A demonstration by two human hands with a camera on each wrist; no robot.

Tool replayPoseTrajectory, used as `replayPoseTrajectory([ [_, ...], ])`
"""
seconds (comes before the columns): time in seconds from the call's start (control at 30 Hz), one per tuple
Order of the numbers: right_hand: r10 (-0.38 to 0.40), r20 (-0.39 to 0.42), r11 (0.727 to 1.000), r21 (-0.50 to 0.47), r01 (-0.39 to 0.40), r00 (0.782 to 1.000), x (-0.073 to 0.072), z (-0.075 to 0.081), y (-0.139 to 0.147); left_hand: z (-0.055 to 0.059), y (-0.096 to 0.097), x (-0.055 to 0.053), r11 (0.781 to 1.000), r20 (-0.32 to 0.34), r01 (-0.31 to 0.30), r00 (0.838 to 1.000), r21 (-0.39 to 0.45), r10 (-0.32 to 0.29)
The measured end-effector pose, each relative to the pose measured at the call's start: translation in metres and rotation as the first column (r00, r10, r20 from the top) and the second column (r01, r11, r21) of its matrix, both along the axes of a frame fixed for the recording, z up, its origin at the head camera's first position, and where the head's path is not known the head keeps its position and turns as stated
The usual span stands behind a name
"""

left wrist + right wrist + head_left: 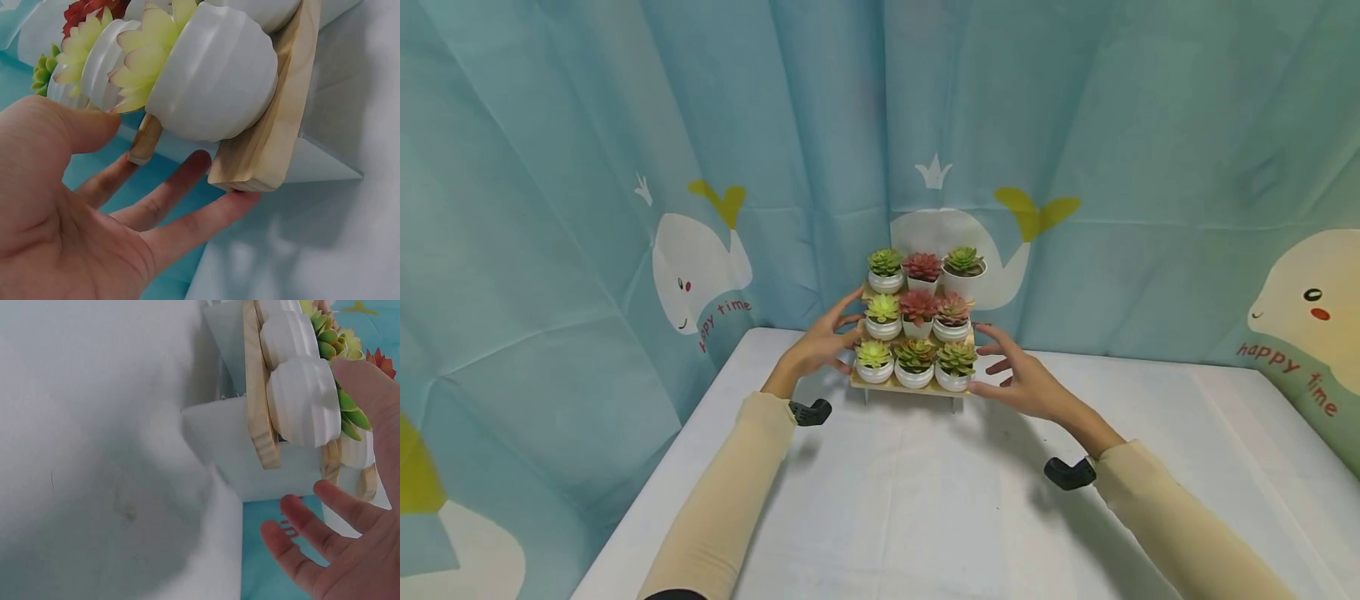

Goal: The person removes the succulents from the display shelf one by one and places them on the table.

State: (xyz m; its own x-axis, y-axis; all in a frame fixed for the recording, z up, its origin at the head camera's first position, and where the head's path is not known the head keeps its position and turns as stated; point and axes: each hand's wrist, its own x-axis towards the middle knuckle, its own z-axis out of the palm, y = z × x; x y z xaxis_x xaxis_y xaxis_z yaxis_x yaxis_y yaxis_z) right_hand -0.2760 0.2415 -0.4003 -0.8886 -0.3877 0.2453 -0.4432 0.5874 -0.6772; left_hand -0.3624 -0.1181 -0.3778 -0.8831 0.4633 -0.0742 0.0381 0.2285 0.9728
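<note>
A tiered plant stand with wooden shelves [910,388] and white side supports [215,425] carries three rows of potted succulents. Green and yellow-green plants [874,353] mix with red ones [922,266], all in white pots [952,382]. My left hand [820,346] is at the stand's left side; in the left wrist view a fingertip [244,197] touches the end of the lowest shelf. On the right side, my right hand [1026,383] is spread, its thumb close to a front pot [306,403]; whether it touches is unclear. Its other fingers [306,528] stand apart from the shelves.
A white cloth [880,508] covers the table beneath the stand. Close behind hangs a blue curtain [835,125] printed with whales [700,271]. Dark wrist devices [1070,473] sit below both hands.
</note>
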Motion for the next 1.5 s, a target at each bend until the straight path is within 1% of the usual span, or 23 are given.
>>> replayPoseTrajectory([
  [0.23,-0.024,0.050,0.996,-0.084,0.028,0.998,0.000,-0.008,-0.008,-0.006,0.003,0.000,0.999,-0.045,-0.004,0.999,-0.035,0.003],
  [0.37,-0.032,0.072,0.993,-0.110,0.040,0.997,0.002,-0.010,-0.015,-0.009,0.002,0.000,0.999,-0.072,0.002,0.997,-0.042,-0.005],
  [0.77,-0.076,0.084,0.989,-0.117,0.085,0.994,0.001,-0.016,-0.022,-0.017,0.000,-0.005,1.000,-0.101,0.012,0.995,-0.025,-0.015],
  [1.0,-0.097,0.069,0.990,-0.096,0.103,0.993,0.000,-0.019,-0.022,-0.015,0.000,-0.005,1.000,-0.107,0.019,0.994,-0.013,-0.020],
  [1.1,-0.092,0.061,0.991,-0.094,0.097,0.994,-0.001,-0.019,-0.022,-0.014,0.000,-0.006,1.000,-0.105,0.018,0.994,-0.015,-0.019],
  [1.3,-0.091,0.040,0.991,-0.090,0.094,0.995,-0.001,-0.018,-0.022,-0.015,0.001,-0.009,1.000,-0.112,0.010,0.994,-0.010,-0.011],
  [1.5,-0.092,0.048,0.992,-0.085,0.096,0.995,-0.001,-0.016,-0.022,-0.015,0.001,-0.010,1.000,-0.105,0.007,0.994,-0.007,-0.008],
])
